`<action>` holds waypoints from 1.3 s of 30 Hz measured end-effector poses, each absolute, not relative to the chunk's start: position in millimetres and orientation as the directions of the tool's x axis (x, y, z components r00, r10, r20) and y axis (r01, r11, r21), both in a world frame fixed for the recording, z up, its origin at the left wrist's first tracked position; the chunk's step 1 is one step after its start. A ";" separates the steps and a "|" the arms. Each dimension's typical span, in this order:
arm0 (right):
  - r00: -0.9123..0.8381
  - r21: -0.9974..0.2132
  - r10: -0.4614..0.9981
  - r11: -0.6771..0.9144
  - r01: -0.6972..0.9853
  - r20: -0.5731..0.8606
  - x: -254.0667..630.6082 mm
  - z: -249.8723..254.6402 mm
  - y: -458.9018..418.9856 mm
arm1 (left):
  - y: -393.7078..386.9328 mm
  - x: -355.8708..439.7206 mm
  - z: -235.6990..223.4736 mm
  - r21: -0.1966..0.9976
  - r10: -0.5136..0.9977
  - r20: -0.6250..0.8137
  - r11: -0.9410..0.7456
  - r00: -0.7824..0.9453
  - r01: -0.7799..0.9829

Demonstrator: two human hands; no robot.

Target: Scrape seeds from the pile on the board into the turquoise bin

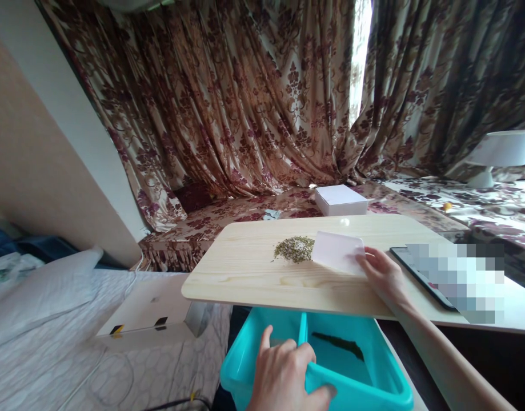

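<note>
My right hand pinches the right edge of a thin, whitish, translucent plastic scraper. The scraper is tilted on the light wooden tabletop, its left edge against a loose pile of small green-brown dried bits. Below the table's front edge sits a turquoise two-compartment bin. My left hand grips the bin's near rim by the divider, thumb to the right and index finger raised. A dark, elongated piece lies in the right compartment. My left hand hides part of the left compartment.
A tablet, partly blurred out, lies at the table's right. Behind the table stands a white box on a patterned ledge, with a lamp farther right. At left, a white case and a cable lie on the bed.
</note>
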State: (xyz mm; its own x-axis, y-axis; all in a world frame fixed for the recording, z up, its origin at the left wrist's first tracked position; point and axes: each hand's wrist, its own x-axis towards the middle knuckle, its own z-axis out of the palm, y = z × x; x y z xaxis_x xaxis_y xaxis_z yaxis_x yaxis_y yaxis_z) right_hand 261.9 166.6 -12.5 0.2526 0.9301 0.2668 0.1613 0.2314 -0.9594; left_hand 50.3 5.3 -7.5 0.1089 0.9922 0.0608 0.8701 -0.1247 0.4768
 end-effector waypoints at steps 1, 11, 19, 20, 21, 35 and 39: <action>0.254 -0.960 0.930 0.230 0.159 0.265 261.8 -11.6 166.4 | 6.2 49.6 -9.0 0.474 0.992 0.060 -0.129 0.115 0.871; 0.237 -0.966 0.936 0.248 0.078 0.259 259.1 -8.4 166.5 | 12.9 43.6 -17.7 0.469 0.983 0.011 -0.168 0.184 0.867; 0.317 -0.968 0.916 0.215 0.130 0.246 261.5 -5.1 160.9 | 11.5 48.2 -13.4 0.431 0.981 0.018 -0.184 0.195 0.883; 0.318 -0.967 0.915 0.214 0.138 0.248 262.0 -6.1 161.8 | 11.6 48.6 -13.5 0.430 0.979 0.013 -0.189 0.204 0.883; 0.319 -0.966 0.914 0.215 0.145 0.251 262.5 -7.4 162.8 | 11.7 48.9 -13.6 0.429 0.977 0.008 -0.194 0.211 0.882; 0.275 -0.957 0.918 0.256 0.140 0.286 266.6 -23.9 173.2 | 7.6 51.4 -15.0 0.375 0.982 0.003 -0.176 0.188 0.910; 0.273 -0.958 0.920 0.253 0.138 0.282 267.5 -28.1 177.2 | 4.4 46.4 -18.0 0.383 0.982 0.033 -0.184 0.186 0.905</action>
State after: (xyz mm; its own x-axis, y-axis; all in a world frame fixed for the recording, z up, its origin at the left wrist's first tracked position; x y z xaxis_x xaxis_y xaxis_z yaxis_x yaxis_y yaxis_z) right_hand 267.5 177.2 -28.1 0.2725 0.9198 0.2824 0.1379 0.2532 -0.9575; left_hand 46.4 4.4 -18.0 0.1857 0.9821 0.0330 0.9053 -0.1840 0.3830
